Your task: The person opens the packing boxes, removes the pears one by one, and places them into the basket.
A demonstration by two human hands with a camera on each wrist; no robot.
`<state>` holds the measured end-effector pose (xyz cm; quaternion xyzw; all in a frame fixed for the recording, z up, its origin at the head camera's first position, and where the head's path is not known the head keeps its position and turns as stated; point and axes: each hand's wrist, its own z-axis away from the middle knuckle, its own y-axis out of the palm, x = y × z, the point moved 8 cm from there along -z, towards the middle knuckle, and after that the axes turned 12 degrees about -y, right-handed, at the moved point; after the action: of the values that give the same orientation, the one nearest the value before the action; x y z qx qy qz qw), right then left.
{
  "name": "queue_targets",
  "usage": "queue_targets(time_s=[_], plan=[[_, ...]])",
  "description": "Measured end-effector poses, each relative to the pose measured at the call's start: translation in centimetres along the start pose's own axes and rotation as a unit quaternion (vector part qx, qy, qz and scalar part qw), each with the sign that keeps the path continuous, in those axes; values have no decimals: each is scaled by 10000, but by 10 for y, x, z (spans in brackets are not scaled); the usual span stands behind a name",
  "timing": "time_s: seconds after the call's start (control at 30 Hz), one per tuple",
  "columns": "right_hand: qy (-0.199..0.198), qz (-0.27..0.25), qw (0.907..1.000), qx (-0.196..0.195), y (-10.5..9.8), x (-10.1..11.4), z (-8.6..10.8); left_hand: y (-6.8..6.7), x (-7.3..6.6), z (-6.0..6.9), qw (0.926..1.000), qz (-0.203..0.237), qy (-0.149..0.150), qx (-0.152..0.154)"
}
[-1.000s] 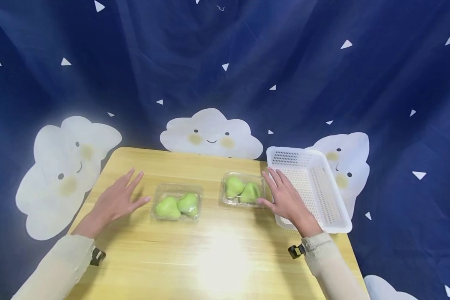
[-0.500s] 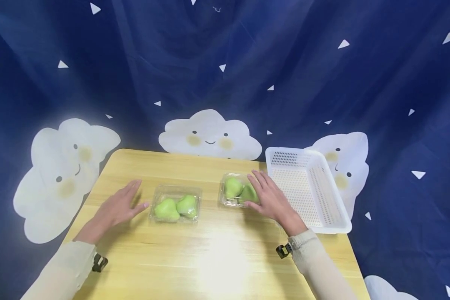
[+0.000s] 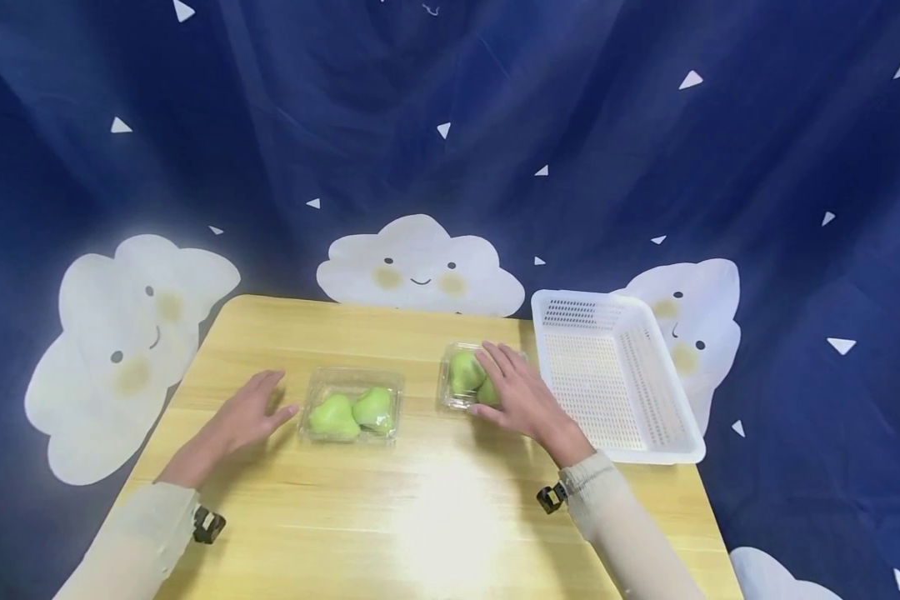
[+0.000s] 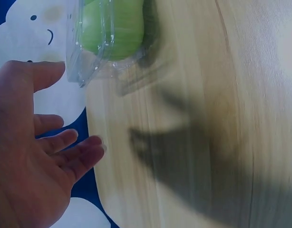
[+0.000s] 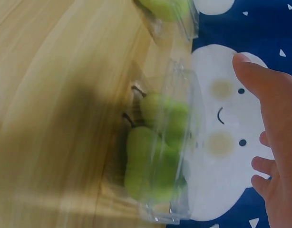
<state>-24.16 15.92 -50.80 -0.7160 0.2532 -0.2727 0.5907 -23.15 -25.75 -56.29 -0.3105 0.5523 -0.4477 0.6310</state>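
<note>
Two clear plastic clamshell boxes lie on the wooden table, each with two green pears inside. My left hand hovers left of the nearer box, fingers relaxed and thumb toward it without touching. In the left wrist view that hand has a gap between thumb and fingers, next to one end of the box. My right hand is over the right side of the farther box and covers part of one pear. Right wrist view: the hand appears above the box, apart from it.
A white perforated plastic basket stands at the table's right edge. Behind the wooden table hangs a dark blue curtain with white clouds and triangles. Black wrist cameras sit on both sleeves.
My right hand has moved left from beside the basket to over the farther box. My left hand has dropped slightly nearer me, its fingers closer together. Both boxes have stayed put.
</note>
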Motion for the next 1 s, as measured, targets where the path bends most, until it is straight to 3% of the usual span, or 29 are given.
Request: queue_targets(time_s=[0.33,0.6,1.0], plan=[[-224,-118,9997,-6,13,19,-16,7,-6,-3,9993,380,-26,-7],[-401,107,9987,302,23,30,-25,10,-3,-8,9980,622,-147,3],[-486,-150,9986,135,31,45,-43,16,1,-9,9943,1022,-295,1]])
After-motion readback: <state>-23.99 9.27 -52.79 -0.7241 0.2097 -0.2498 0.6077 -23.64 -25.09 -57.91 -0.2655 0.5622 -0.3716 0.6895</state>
